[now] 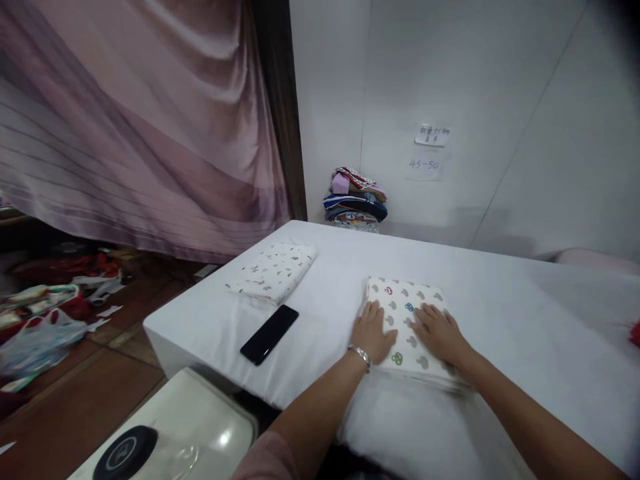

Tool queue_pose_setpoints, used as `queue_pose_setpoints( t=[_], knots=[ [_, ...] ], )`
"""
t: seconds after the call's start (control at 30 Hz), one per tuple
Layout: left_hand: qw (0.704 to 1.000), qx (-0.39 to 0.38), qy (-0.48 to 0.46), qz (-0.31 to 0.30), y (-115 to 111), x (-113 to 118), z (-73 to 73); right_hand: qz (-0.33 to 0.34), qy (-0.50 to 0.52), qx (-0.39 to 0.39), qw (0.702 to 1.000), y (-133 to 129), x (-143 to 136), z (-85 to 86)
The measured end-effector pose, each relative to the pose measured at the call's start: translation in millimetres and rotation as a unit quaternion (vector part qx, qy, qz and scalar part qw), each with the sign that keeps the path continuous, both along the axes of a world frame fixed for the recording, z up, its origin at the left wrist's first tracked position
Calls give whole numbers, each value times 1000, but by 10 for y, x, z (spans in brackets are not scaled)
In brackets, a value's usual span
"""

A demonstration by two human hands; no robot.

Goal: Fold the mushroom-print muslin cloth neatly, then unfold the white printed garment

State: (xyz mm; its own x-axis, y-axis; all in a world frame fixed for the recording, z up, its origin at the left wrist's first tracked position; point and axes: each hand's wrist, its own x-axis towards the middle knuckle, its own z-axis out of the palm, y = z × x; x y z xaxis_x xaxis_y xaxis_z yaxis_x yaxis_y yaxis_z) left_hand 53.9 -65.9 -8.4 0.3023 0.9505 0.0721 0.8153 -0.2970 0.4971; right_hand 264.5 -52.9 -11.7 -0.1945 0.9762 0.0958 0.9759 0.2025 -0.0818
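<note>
A folded white cloth printed with grey, red, blue and green mushrooms lies on the white-covered table in front of me. My left hand, with a silver bracelet at the wrist, rests flat on the cloth's left side. Over on its right side, my right hand lies with fingers stretched across the fabric. Neither hand grips anything. Left of the hands lies a black phone. Beyond the phone is a second folded white cloth with small dark prints.
A stack of folded fabrics stands against the wall behind the table. Handwritten paper notes are on the wall. A pink curtain hangs at left above bags on the floor. A white appliance stands at lower left.
</note>
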Motion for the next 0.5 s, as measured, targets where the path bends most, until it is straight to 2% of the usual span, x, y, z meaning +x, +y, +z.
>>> queue_pose_setpoints(
  t=[0.17, 0.27, 0.37, 0.5],
  knots=[
    [1000, 10, 3, 7, -16, 10, 10, 58, 49, 17, 997, 288, -419, 291],
    [1000, 10, 0, 7, -26, 15, 19, 81, 59, -1, 995, 498, -727, 391],
    [1000, 3, -6, 8, -36, 18, 31, 86, 62, -10, 994, 724, -960, 397],
    [1000, -7, -4, 13, -45, 14, 41, 57, 59, -21, 996, 1011, -1098, 298]
  ],
)
